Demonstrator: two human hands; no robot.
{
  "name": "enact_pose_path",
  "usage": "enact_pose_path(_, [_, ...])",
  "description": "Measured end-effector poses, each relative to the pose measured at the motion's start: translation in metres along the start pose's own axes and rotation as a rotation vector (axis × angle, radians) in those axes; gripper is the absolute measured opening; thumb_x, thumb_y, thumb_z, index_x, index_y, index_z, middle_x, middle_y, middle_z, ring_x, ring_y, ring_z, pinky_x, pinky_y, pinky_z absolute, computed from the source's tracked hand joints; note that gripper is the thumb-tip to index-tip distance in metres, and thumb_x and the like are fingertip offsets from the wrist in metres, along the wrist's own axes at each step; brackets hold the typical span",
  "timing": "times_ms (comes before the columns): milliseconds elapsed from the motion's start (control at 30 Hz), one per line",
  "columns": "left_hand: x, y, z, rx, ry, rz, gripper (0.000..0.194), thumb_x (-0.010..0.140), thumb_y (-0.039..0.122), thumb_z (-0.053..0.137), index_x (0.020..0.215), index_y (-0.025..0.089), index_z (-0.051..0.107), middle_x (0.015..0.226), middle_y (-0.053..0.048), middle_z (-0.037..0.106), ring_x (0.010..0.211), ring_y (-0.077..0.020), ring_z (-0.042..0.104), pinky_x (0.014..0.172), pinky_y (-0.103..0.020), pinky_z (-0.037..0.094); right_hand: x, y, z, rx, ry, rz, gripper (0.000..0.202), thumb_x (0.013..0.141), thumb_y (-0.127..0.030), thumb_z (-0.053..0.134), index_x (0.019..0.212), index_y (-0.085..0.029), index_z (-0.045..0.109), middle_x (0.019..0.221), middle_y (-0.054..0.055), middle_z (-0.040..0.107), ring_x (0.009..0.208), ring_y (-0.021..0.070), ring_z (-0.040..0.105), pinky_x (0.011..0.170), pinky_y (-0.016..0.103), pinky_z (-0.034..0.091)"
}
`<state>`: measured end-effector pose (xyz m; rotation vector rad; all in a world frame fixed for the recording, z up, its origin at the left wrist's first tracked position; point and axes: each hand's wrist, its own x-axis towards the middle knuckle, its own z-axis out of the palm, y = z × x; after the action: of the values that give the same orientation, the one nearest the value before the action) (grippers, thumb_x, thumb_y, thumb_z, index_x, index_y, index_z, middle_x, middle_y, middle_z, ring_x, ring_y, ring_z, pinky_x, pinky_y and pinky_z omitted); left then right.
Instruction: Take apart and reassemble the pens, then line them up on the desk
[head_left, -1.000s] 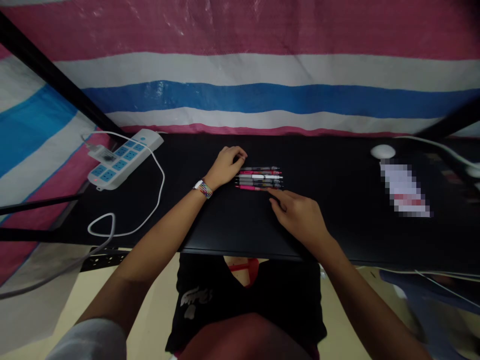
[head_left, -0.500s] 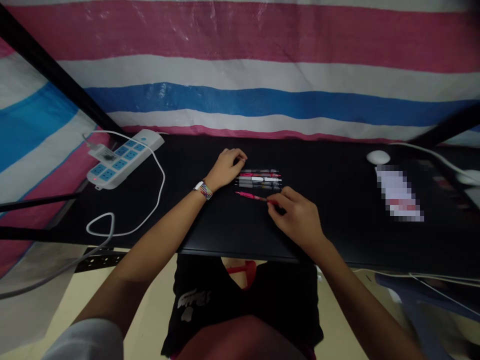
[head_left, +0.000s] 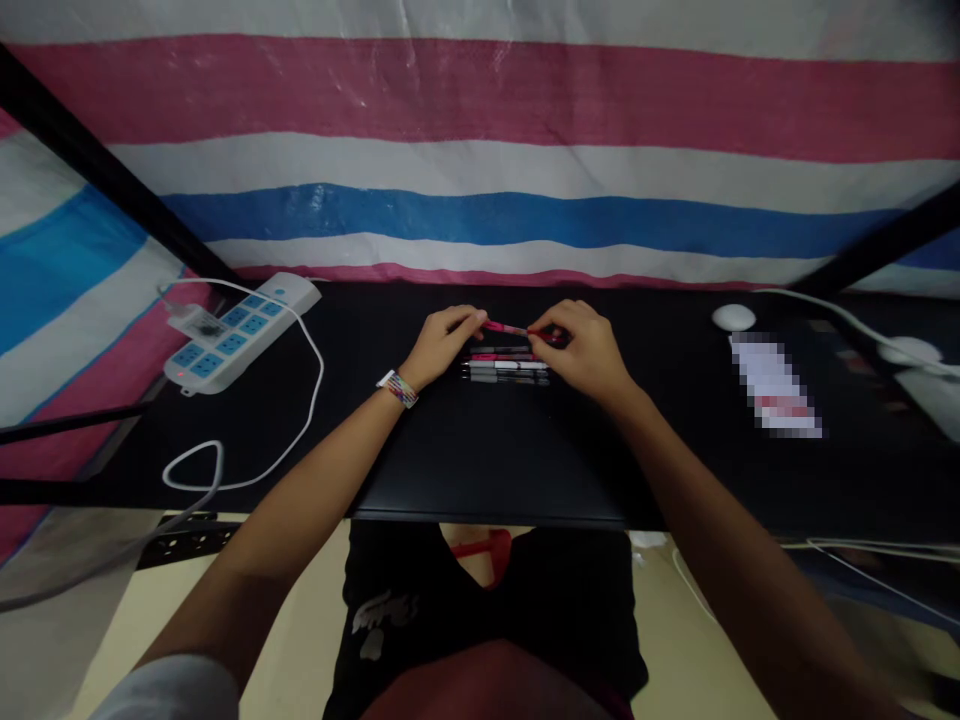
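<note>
A pink pen (head_left: 507, 328) spans the space between my two hands, at the far side of a row of pens. My left hand (head_left: 448, 338), with a patterned band at the wrist, pinches its left end. At the other end, the fingers of my right hand (head_left: 583, 345) are closed on the pen. Just nearer to me lie several pens side by side, among them a white pen (head_left: 510, 365), another pink pen (head_left: 499, 356) and a grey one (head_left: 504, 378). My right fingers partly cover the right ends of the row.
On the black table (head_left: 480, 460), a white power strip (head_left: 244, 335) with a looping white cable (head_left: 319, 380) sits at the left. A white mouse (head_left: 733, 318) and a blurred-out white and red item (head_left: 776, 385) lie at the right. A striped sheet (head_left: 480, 100) hangs behind.
The pink pen has gone from the near side of the row to its far side, carried by my right hand. My left fingers have closed on its left end.
</note>
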<state>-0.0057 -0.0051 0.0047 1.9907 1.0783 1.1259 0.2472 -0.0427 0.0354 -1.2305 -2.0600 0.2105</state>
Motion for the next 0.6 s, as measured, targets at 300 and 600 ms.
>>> enact_pose_path(300, [0.002,-0.005,0.002,-0.027,0.074,-0.044,0.016,0.103,0.035,0.069,0.098,0.022,0.077,0.093,-0.004,0.081,0.089,-0.0201,0.075,0.086,-0.036,0.060,0.015,0.041,0.021,0.368,-0.016,0.192,0.018,0.091,-0.038,0.075,0.100,-0.025,0.083,0.087,0.003,0.074,0.075,0.0208,0.060,0.073,0.036,0.049])
enact_pose_path(600, [0.003,-0.008,0.002,-0.040,0.107,-0.033,0.008,0.101,0.027,0.071,0.105,0.023,0.077,0.105,-0.005,0.083,0.097,-0.0207,0.076,0.092,-0.038,0.061,0.011,0.063,0.031,0.692,-0.023,0.347,0.031,0.090,-0.046,0.079,0.111,-0.023,0.082,0.091,0.006,0.078,0.076,0.0191,0.066,0.061,0.031,0.047])
